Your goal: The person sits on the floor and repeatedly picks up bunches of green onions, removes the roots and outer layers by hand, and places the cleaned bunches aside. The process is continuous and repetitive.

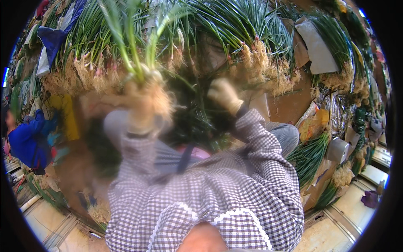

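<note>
A small bunch of spring onions (149, 58) stands roots-down, close to the camera and blurred by motion. My gloved left hand (137, 108) is shut on it near the pale roots (161, 97), which partly hide the fingers. To the right, my right hand (224, 94) wears a pale yellowish glove and hangs curled over a dark heap of loose green leaves (201, 116). I see nothing sticking out of it, but blur hides its fingers and palm. Both forearms are in checked sleeves.
Rows of spring onions with matted roots lie ahead, at left (97, 63) and right (259, 58). A person in blue (30, 143) is at far left. Beside my right knee are a leaf bundle (310, 159) and a silvery container (337, 150). Cardboard sheets (285, 108) cover the ground.
</note>
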{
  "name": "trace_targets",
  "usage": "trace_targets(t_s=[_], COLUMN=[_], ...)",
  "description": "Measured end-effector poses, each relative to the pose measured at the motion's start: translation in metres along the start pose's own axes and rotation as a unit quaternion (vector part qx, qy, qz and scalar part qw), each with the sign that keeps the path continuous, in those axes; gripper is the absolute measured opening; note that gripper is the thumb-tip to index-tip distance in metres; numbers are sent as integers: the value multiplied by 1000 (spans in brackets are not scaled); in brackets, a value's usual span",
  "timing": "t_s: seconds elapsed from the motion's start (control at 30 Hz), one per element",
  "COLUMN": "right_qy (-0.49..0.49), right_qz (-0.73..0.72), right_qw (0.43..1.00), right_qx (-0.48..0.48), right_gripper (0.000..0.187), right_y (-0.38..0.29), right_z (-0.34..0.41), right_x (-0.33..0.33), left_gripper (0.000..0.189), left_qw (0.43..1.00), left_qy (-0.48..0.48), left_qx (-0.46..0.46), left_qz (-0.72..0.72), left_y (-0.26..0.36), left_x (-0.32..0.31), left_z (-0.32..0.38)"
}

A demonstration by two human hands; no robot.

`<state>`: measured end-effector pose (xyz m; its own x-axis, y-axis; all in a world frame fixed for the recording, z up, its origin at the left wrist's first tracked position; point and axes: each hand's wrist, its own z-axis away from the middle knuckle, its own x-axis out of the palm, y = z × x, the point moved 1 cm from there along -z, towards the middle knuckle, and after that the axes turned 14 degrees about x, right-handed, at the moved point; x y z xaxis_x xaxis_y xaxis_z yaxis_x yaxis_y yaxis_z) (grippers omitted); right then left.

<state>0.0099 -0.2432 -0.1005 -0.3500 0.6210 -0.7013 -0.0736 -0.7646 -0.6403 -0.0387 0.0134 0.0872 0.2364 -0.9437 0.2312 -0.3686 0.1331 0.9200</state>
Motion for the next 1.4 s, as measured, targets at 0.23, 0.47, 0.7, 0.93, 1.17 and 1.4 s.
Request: trace_targets(t_s=[0.23, 0.47, 0.7, 0.93, 1.17, 1.4], right_qy=[183, -60, -25, -168, -171, -262], right_qz=[79, -422, -176, -422, -200, -595], right_qw=[955, 852, 984, 890, 958, 748], right_qx=[218, 304, -31, 37, -116, 134], right_gripper=[28, 17, 8, 62, 20, 19], right_y=[-8, -10, -56, -44, -45, -47], right_z=[-95, -43, 77, 43, 28, 17], right_x=[-53, -68, -2, -2, 17, 32], left_gripper=[7, 24, 18, 7, 4, 15], left_qw=[989, 873, 948, 935, 933, 875], left_qy=[-27, -62, -73, -31, -19, 51], left_qx=[95, -132, -309, -347, -338, -433], left_qz=[-106, -465, 9, 64, 125, 210], left_y=[-17, -81, -143, -131, -116, -98], left_x=[0, -8, 48, 27, 10, 14], left_z=[-87, -74, 71, 91, 102, 117])
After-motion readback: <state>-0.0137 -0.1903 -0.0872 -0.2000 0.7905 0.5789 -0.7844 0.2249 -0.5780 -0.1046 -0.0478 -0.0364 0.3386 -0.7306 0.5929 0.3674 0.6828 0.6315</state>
